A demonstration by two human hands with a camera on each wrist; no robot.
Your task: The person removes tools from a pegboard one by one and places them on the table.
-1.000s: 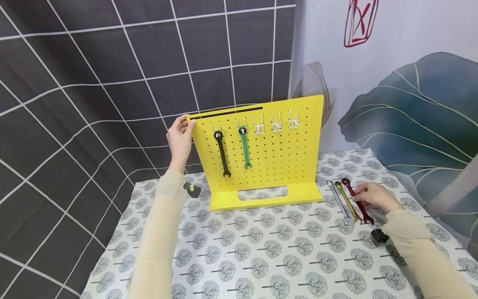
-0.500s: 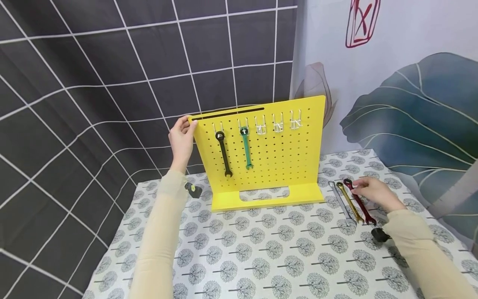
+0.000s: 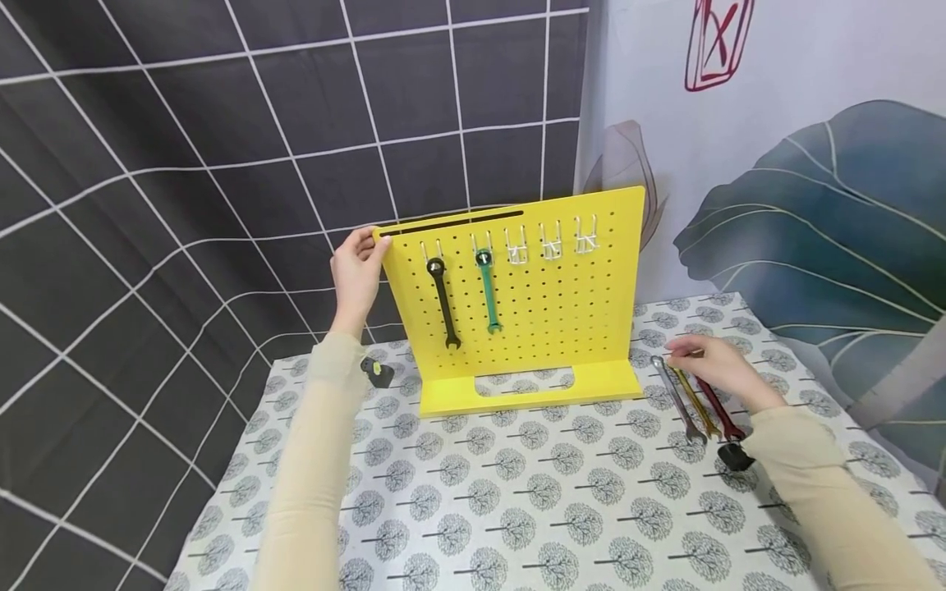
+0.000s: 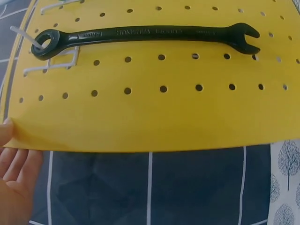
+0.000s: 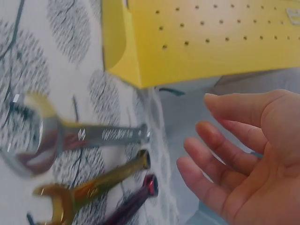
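Note:
At the upper left corner of a yellow pegboard (image 3: 562, 328), my left hand (image 3: 357, 271) pinches the edge, thumb in front and fingers behind. A black combination wrench (image 4: 145, 34) and a green wrench (image 3: 489, 295) hang from its white hooks. My right hand (image 3: 717, 369) hovers over the upper ends of three wrenches on the table, overlapping the gold wrench (image 3: 698, 406) and red wrench (image 3: 719, 408). The silver wrench (image 3: 678, 402) lies leftmost, just beside my fingertips. In the right wrist view the fingers (image 5: 213, 161) are loosely bent, apart from the wrenches, with nothing between them.
Three white hooks (image 3: 550, 244) on the board's right half hold no wrench. The table's tree-print cloth (image 3: 532, 492) stretches in front of the board. Behind stand a dark grid-patterned curtain (image 3: 296, 107) and a pale leaf-printed backdrop (image 3: 813, 213).
My right hand has moved left from the red wrench toward the tops of the gold and silver ones. The red wrench stays on the table. My left hand keeps its hold on the board.

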